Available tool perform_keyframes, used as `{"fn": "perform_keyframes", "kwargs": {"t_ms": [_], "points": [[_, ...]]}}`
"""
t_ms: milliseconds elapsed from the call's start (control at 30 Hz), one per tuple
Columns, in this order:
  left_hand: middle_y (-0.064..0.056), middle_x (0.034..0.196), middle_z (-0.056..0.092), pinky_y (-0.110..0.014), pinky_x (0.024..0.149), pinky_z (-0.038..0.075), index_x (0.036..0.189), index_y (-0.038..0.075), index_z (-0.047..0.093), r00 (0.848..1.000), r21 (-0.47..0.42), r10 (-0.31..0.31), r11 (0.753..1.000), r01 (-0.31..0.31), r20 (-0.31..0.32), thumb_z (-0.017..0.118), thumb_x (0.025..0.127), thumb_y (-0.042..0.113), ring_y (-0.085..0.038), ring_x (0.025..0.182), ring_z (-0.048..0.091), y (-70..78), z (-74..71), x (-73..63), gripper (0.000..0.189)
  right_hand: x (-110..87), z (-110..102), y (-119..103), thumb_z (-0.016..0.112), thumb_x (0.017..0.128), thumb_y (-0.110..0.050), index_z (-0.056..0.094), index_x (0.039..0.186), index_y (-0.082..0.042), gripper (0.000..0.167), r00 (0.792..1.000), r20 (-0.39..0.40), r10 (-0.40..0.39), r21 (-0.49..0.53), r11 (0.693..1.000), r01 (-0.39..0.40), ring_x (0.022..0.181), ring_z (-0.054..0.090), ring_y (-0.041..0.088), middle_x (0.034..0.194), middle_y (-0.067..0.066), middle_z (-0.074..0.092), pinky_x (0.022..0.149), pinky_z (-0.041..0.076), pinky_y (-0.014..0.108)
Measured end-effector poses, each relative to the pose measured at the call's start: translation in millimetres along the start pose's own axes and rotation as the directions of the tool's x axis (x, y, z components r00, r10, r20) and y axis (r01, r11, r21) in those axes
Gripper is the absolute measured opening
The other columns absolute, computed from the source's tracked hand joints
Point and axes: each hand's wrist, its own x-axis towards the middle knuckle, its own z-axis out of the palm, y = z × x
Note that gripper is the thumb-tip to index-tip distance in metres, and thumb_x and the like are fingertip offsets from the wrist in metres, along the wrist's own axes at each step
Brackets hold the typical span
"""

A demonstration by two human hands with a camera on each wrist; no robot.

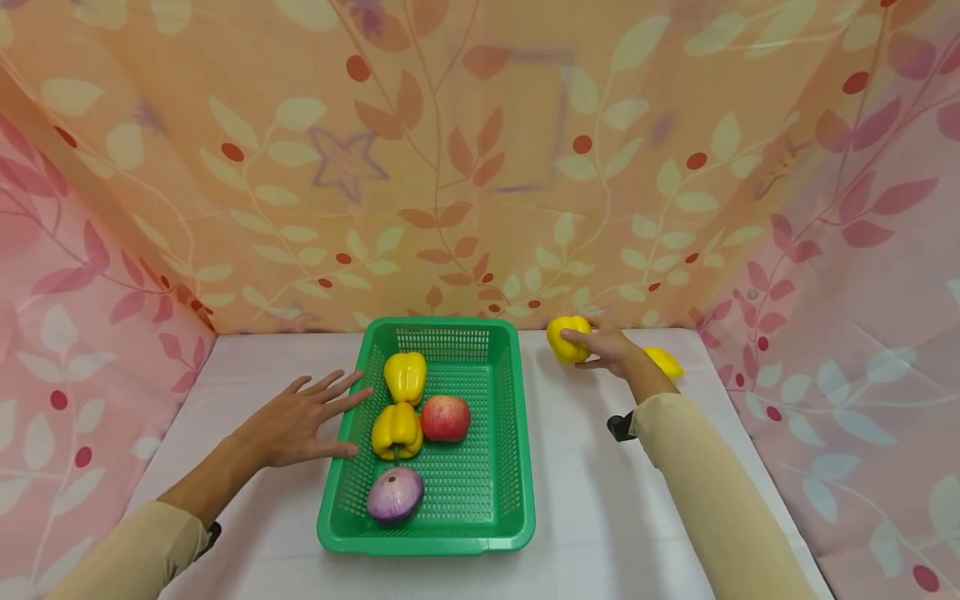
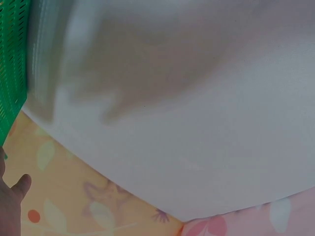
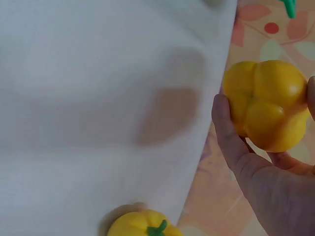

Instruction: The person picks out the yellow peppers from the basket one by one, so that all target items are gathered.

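My right hand (image 1: 609,346) grips a yellow bell pepper (image 1: 567,339) to the right of the green basket, towards the back of the table. In the right wrist view, thumb and fingers are round that bell pepper (image 3: 268,105), which shows its lobed end. A second yellow bell pepper (image 3: 144,225), with a green stem, lies on the table, partly hidden by my right arm in the head view. My left hand (image 1: 296,423) has its fingers spread by the left rim of the green basket (image 1: 522,433) and holds nothing. Only part of this hand (image 2: 11,201) enters the left wrist view.
Inside the basket lie two yellow bell peppers, one at the back (image 1: 406,377) and one in the middle (image 1: 397,431), a red apple (image 1: 446,418) and a purple onion (image 1: 395,494). Floral cloth (image 1: 465,167) walls the white table (image 1: 570,500) at the back and sides.
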Motion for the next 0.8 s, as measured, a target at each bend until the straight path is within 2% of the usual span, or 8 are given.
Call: {"fn": "perform_keyframes", "kwargs": {"t_ms": [133, 300, 500, 667, 800], "points": [[-0.007, 0.162, 0.029, -0.069, 0.108, 0.030, 0.154, 0.024, 0.039, 1.000, -0.004, -0.005, 1.000, 0.005, -0.002, 0.051, 0.086, 0.074, -0.038, 0.147, 0.028, 0.1, -0.2, 0.2, 0.086, 0.9, -3, 13, 0.066, 0.097, -0.031, 0.028, 0.156, -0.011, 0.073, 0.999, -0.045, 0.021, -0.002, 1.000, -0.021, 0.130, 0.038, 0.040, 0.148, 0.020, 0.030, 0.104, 0.044, 0.057], [-0.007, 0.162, 0.029, -0.070, 0.108, 0.030, 0.154, 0.024, 0.039, 1.000, -0.010, -0.003, 1.000, 0.003, -0.002, 0.051, 0.087, 0.074, -0.038, 0.147, 0.028, 0.1, -0.3, 0.6, 0.085, -0.5, -7, 26, 0.066, 0.097, -0.032, 0.023, 0.157, -0.007, 0.078, 0.992, -0.089, 0.084, 0.007, 0.996, -0.084, 0.131, 0.037, 0.039, 0.151, 0.022, 0.029, 0.107, 0.042, 0.054], [-0.006, 0.163, 0.028, -0.070, 0.108, 0.029, 0.155, 0.025, 0.038, 1.000, -0.018, -0.005, 1.000, 0.005, -0.002, 0.051, 0.087, 0.074, -0.039, 0.146, 0.028, -0.4, 0.6, 0.2, 0.085, 1.9, -7, 41, 0.066, 0.097, -0.036, 0.014, 0.158, -0.003, 0.087, 0.985, -0.103, 0.135, 0.013, 0.991, -0.135, 0.134, 0.035, 0.040, 0.156, 0.024, 0.024, 0.108, 0.043, 0.050], [-0.006, 0.163, 0.028, -0.070, 0.107, 0.030, 0.155, 0.025, 0.038, 1.000, -0.024, -0.004, 1.000, 0.004, 0.000, 0.051, 0.087, 0.074, -0.039, 0.147, 0.028, 0.0, 1.1, 0.1, 0.085, 3.6, -4, 53, 0.066, 0.096, -0.041, 0.011, 0.159, -0.005, 0.091, 0.976, -0.125, 0.179, 0.000, 0.984, -0.180, 0.131, 0.037, 0.041, 0.156, 0.026, 0.022, 0.104, 0.046, 0.048], [-0.006, 0.163, 0.028, -0.070, 0.107, 0.030, 0.155, 0.026, 0.038, 1.000, -0.016, -0.004, 1.000, 0.004, -0.008, 0.052, 0.086, 0.074, -0.040, 0.146, 0.029, -0.9, 1.8, 0.3, 0.085, 6.6, -3, 57, 0.066, 0.095, -0.044, 0.012, 0.159, -0.006, 0.092, 0.972, -0.152, 0.178, -0.021, 0.983, -0.184, 0.130, 0.038, 0.039, 0.154, 0.025, 0.024, 0.105, 0.047, 0.047]]}}
